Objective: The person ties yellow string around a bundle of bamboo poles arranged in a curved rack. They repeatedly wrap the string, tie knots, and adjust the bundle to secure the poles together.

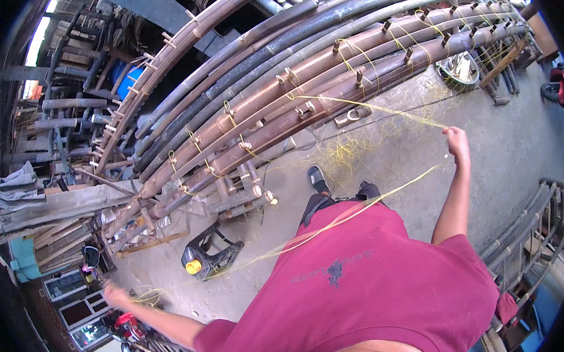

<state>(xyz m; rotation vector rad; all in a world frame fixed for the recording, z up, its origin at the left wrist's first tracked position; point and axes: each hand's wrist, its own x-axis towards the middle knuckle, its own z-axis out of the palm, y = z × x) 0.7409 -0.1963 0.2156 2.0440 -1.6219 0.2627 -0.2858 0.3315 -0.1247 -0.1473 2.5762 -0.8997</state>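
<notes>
My right hand (pixel 456 145), raised at the right, is closed in a fist on a yellow strand (pixel 383 109). That strand runs taut from the hand to a brown bamboo pole (pixel 313 112) in the pole frame. Another length of yellow strand (pixel 330 225) slants across my shirt, from near my right forearm toward the lower left. At the far lower left, my left arm is stretched out and my left hand (pixel 117 297) is smeared by motion. Loose loops of strand (pixel 150 296) show beside its wrist; whether the fingers grip them is unclear. Short pegs and yellow ties line the poles.
Tangled yellow strands (pixel 341 155) lie on the concrete floor by my feet. A black jug with a yellow cap (pixel 211 252) stands nearer, to the left. A round basin (pixel 459 69) sits at the back right. Stacked bamboo poles (pixel 73 104) fill the left; more bamboo framing (pixel 517 229) stands at right.
</notes>
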